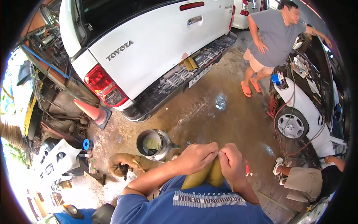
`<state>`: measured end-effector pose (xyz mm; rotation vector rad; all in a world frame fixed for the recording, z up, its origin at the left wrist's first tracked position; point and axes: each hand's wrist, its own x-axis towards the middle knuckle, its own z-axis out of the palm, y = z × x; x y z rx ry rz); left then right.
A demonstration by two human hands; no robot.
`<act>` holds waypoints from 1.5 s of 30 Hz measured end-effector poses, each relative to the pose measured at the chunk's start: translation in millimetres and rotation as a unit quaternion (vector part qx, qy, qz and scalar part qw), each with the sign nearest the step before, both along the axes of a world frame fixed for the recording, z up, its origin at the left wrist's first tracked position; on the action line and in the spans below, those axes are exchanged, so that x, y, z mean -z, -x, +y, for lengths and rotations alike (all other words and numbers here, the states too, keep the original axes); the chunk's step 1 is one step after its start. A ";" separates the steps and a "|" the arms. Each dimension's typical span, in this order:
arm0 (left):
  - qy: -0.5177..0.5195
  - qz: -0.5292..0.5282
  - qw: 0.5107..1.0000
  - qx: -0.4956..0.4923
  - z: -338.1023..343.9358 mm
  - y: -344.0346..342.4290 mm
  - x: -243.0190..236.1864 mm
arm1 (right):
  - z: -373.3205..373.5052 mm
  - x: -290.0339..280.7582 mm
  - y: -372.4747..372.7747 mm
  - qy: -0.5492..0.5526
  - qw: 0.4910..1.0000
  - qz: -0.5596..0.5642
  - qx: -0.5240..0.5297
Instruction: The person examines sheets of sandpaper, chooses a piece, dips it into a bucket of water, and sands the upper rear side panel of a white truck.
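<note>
Pinching narrow, fingers (213,148) of left hand (201,155) + right hand (231,158) sat close | holding anything: couldn't tell | metal pot (166,145) stood left of fingers

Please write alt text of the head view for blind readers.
A person's left hand and right hand are close together before a blue shirt; whether they hold anything is unclear. Beyond are a metal pot, a curled brown dog and a white pickup; another person in grey stands at right.

Head-worn fisheye, facing down, fingers (211,149) near.
</note>
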<state>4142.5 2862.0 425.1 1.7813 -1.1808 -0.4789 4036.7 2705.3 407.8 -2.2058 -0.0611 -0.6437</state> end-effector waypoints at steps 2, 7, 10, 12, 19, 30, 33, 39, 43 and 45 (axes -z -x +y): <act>0.033 0.013 0.999 -0.017 0.4 2.1 3.9 | 3.1 0.5 -2.2 -0.072 0.997 0.020 0.000; 0.062 0.057 0.995 -0.050 0.1 1.6 3.8 | 10.6 -1.9 -8.7 -0.130 0.991 0.008 0.012; 0.077 0.075 0.993 -0.046 -0.8 -0.9 2.2 | 10.7 -5.2 -10.0 -0.163 0.987 0.001 0.012; 0.094 0.097 0.990 -0.030 -2.5 -2.8 0.2 | 11.1 -8.1 -10.1 -0.173 0.985 -0.003 0.009; 0.110 0.036 0.993 -0.025 1.0 -15.0 -33.1 | 7.5 -30.7 -18.3 -0.099 0.993 -0.059 0.002; -0.051 -0.248 0.967 -0.039 26.7 17.5 -61.4 | -20.3 -59.1 1.8 0.206 0.966 -0.033 -0.153; -0.060 -0.233 0.971 -0.011 26.4 20.5 -53.1 | -25.9 -54.3 3.1 0.228 0.960 -0.005 -0.164; -0.137 -0.249 0.958 -0.035 27.7 48.9 -40.3 | -35.8 -38.2 13.5 0.207 0.959 0.011 -0.192; -0.147 -0.206 0.966 -0.054 29.2 71.0 -31.0 | -41.1 -26.5 27.4 0.165 0.957 0.025 -0.237; -0.122 -0.218 0.966 -0.068 25.8 79.1 -23.0 | -43.7 -21.3 34.7 0.150 0.958 0.032 -0.244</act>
